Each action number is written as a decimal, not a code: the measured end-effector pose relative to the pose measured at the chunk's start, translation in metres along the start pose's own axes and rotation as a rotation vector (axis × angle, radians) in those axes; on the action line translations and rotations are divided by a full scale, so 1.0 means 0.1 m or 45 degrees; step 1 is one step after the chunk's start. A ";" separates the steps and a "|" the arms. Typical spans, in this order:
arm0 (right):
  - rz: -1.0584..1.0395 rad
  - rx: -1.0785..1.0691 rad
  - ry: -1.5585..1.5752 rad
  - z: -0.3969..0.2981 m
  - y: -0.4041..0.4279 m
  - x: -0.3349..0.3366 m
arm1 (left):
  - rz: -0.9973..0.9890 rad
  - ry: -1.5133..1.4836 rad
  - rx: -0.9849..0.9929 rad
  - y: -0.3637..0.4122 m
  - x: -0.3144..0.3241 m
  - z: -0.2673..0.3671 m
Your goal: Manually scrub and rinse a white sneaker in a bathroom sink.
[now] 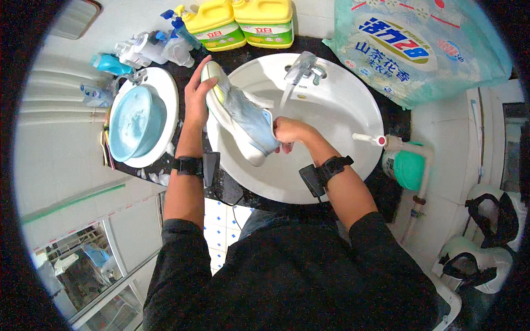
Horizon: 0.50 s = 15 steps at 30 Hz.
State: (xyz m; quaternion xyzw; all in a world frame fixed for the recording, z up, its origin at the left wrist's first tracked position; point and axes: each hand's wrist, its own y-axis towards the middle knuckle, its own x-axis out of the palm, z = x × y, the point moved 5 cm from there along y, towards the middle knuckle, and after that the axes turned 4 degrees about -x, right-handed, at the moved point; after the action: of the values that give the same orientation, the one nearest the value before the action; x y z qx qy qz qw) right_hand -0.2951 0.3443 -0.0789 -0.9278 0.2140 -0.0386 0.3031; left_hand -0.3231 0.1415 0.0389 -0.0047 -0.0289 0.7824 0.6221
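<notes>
A light-blue and white sneaker (242, 113) is held over the white oval washbasin (331, 182), its toe pointing up and to the left. Around the toe end, my left hand (198, 93) grips the sole's edge with the thumb laid over the front. My right hand (293, 131) holds the shoe by its ankle opening; some of its fingers are hidden by the collar. Behind the shoe, the metal faucet (302, 66) runs a stream of water (285, 97) into the basin. The tongue or a strap (260, 100) sticks out from the shoe's upper.
Left, a blue tub (131, 124) with suds sits in a second basin (170, 111). Bottles (178, 51) and yellow detergent jugs (265, 25) line the wall. A large laundry powder bag (389, 49) stands back right. A white valve pipe (405, 145) juts towards the basin's right rim.
</notes>
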 end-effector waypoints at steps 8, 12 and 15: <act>0.459 -0.115 0.278 0.00 -0.16 0.04 | -0.135 0.098 -0.721 -0.60 0.41 -0.92; 0.575 -0.016 0.226 -0.09 -0.33 0.03 | -0.166 -0.434 -1.004 -0.88 0.61 -1.08; 0.521 -0.103 0.129 0.08 -0.21 -0.06 | -0.156 -0.413 -0.966 -0.89 0.68 -1.04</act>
State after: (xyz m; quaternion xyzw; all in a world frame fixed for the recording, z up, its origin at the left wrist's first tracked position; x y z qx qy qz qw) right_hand -0.2909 0.3669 -0.0731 -0.8734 0.4141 -0.0143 0.2560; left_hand -0.2472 0.2318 -0.0581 -0.1084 -0.4130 0.6685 0.6089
